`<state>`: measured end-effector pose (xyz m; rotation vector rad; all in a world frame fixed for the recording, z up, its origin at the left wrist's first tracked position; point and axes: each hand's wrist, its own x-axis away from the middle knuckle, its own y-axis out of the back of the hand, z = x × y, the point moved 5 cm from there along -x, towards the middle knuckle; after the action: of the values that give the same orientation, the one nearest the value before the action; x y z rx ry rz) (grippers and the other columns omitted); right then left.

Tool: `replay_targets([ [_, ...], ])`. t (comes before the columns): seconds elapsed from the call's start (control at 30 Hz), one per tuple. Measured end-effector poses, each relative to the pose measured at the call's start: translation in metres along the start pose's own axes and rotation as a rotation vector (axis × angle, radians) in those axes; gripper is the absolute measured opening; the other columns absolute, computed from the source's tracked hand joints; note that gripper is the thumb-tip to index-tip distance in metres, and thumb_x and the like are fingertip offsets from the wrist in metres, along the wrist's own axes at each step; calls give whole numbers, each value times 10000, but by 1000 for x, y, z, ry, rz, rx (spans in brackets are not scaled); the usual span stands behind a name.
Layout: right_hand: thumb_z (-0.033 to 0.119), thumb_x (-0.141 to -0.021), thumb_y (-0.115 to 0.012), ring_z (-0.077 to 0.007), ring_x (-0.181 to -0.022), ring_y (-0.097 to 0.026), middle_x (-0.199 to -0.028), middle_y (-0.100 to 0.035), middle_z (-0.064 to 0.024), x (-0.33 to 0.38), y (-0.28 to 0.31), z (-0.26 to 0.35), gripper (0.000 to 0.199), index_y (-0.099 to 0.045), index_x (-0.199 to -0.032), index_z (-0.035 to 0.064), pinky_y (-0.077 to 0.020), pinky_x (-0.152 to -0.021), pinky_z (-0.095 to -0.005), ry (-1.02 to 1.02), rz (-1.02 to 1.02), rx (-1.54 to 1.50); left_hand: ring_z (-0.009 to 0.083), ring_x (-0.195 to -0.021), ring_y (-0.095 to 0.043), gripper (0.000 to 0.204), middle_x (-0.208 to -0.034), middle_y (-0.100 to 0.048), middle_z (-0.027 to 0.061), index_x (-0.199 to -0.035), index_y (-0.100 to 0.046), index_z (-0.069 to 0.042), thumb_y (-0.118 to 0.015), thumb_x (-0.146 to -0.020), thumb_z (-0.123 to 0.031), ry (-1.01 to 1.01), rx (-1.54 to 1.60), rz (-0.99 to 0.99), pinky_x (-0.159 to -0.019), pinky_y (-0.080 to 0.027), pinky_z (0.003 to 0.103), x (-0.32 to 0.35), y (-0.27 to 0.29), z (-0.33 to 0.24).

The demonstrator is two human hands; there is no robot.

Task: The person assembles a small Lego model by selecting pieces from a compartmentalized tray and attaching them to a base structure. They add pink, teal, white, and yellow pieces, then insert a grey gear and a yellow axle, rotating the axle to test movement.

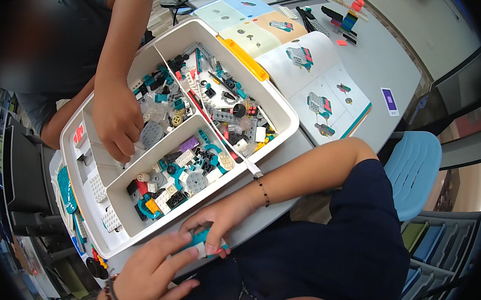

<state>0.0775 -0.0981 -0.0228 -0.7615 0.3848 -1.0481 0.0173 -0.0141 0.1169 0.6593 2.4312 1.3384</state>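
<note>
Close to my body, at the table's near edge, I hold a small teal, grey and white brick assembly with a bit of red at its lower side. My right hand is closed round it, thumb on top. The fingers of my left hand press against its left side, with that thumb apart from it. Fingers hide much of the assembly. Just beyond my hands stands a white divided bin of loose bricks. A co-worker's hand reaches down into its middle compartment.
An open instruction booklet lies right of the bin, beside its yellow latch. A built brick model stands at the far right of the grey table. Teal plates lie left of the bin. A blue chair is at the right.
</note>
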Motion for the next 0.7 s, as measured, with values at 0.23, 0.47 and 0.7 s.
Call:
replay_targets([
  [0.23, 78, -773, -688, -108, -795, -588, -935, -563, -73, -4, -4, -2, 529, -386, -1203, 12, -500, -664, -250, -30, 55, 184, 281, -839, -589, 544, -982, -570, 129, -1056, -567, -14, -785, -571, -129, 31, 47, -261, -689, -491, 341, 28, -53, 30],
  [0.47, 161, -741, -726, -99, -880, -536, -979, -560, -61, -1, -4, -1, 560, -395, -1167, 12, -450, -751, -241, 75, -159, 366, 244, -778, -574, 543, -905, -567, 100, -1005, -561, -47, -799, -520, -96, -76, 13, -401, -643, -474, 314, 36, -68, 46],
  [0.7, 184, -706, -747, -147, -958, -517, -1038, -546, -107, 5, -8, -3, 682, -347, -1229, 8, -438, -804, -268, 184, -336, 431, 212, -712, -582, 554, -859, -556, 83, -999, -559, -36, -829, -517, -80, -62, 126, -414, -612, -479, 274, 41, -77, 55],
])
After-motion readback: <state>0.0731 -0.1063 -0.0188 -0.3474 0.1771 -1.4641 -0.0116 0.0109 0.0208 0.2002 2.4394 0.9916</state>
